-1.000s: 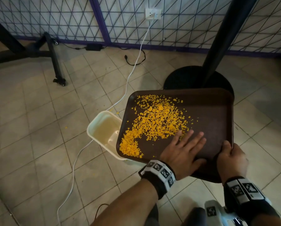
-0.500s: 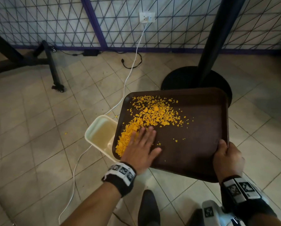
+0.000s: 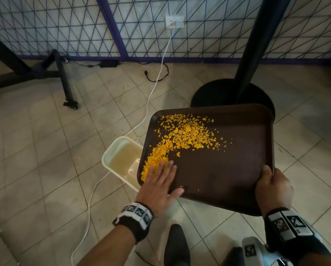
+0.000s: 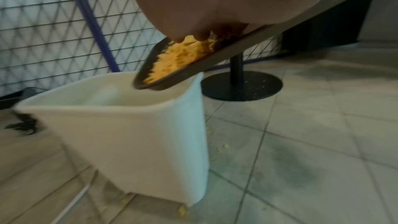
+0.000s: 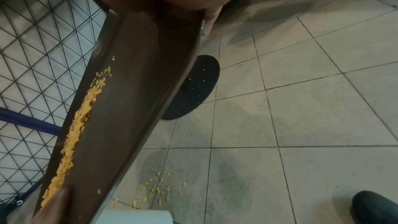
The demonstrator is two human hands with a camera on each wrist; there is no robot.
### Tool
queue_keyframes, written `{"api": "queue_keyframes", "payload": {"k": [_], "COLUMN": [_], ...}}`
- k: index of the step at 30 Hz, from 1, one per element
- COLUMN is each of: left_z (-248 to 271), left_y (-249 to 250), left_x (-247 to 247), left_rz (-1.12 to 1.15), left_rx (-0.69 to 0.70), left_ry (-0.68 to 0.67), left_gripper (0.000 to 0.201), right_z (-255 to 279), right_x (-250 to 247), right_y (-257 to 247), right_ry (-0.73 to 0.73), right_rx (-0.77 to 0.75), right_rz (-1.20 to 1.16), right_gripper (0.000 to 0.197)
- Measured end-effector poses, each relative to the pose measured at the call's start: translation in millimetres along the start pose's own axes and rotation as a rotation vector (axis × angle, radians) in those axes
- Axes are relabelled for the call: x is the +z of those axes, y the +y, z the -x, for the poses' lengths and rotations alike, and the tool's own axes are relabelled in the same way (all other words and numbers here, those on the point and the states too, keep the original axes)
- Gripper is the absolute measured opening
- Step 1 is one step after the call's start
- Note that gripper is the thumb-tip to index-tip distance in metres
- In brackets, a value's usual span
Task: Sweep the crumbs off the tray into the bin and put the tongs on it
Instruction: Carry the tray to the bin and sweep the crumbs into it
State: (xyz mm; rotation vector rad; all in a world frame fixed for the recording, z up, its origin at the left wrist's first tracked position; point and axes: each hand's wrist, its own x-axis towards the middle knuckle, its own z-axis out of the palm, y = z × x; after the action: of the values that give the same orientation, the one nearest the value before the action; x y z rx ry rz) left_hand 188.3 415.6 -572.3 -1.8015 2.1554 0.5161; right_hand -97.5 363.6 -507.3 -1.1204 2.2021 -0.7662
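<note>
Brown tray [image 3: 228, 169], held tilted, its low left edge over the open top of the white bin [image 3: 120, 160] standing on the tiled floor. Orange crumbs [image 3: 182, 135] lie in a curved band across the tray's left half, thickest near the low corner; a few lie scattered on the floor [image 5: 159, 188] beside the bin. Left hand [image 3: 158, 187]: flat on the tray, fingers straight and close together, tips at the crumb pile by the low edge. Right hand [image 3: 272, 189]: gripping the tray's near right corner, thumb on top, fingers curled under. Step in hand, by judgement: sweeping, partly done; most crumbs remain on the tray. The next move calls for pushing the pile over the low edge, squarely above the bin opening, then gathering the far band. Tongs: not in view.
</note>
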Motion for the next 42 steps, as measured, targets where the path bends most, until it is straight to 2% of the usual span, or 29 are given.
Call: {"api": "queue_keyframes", "payload": {"k": [2,4,9,12,15,22,25,28,32,35,38,42], "left_z": [5,-1,-45,-68,-81,-63,-49,-47,-69,-93,-112,-117], "left_y": [-13,-3,81,118,111,6,-18,3,75,115,122,84], "left_x": [-4,-18,-49,-57,-58,-33,-27,-39,-63,-78,-88,-87], "left_rz": [-0.003,-0.003,0.025,-0.001,-0.023,-0.007,0.021,0.061,0.101,0.099,0.084,0.108], "left_rx": [-0.031,0.012,0.309,0.378,0.313,-0.004,-0.081,-0.043,0.195,0.295,0.262,0.129], "left_ry": [-0.002,0.035,0.226,0.266,0.232,0.108,0.065,0.102,0.232,0.276,0.271,0.222], "left_gripper": [0.077,0.075,0.072,0.074,0.076,0.077,0.077,0.075,0.072,0.073,0.074,0.076], "right_z": [1,4,8,10,10,6,6,4,4,3,2,3], "right_x": [1,3,5,4,1,-3,-3,0,1,-1,-3,-6], "right_y": [0,-1,0,1,4,4,3,4,4,3,5,6], "right_ry": [-0.002,-0.007,-0.021,-0.027,-0.047,-0.058,-0.055,-0.041,-0.031,-0.029,-0.036,-0.050], "right_rx": [-0.004,0.004,-0.031,-0.030,-0.022,-0.029,-0.037,-0.045,-0.046,-0.042,-0.029,-0.011], "right_rz": [-0.002,-0.007,-0.007,-0.011,-0.009,-0.035,-0.035,-0.022,-0.027,-0.038,-0.048,-0.070], "right_gripper": [0.038,0.037,0.038,0.036,0.036,0.034,0.033,0.035,0.037,0.037,0.038,0.038]}}
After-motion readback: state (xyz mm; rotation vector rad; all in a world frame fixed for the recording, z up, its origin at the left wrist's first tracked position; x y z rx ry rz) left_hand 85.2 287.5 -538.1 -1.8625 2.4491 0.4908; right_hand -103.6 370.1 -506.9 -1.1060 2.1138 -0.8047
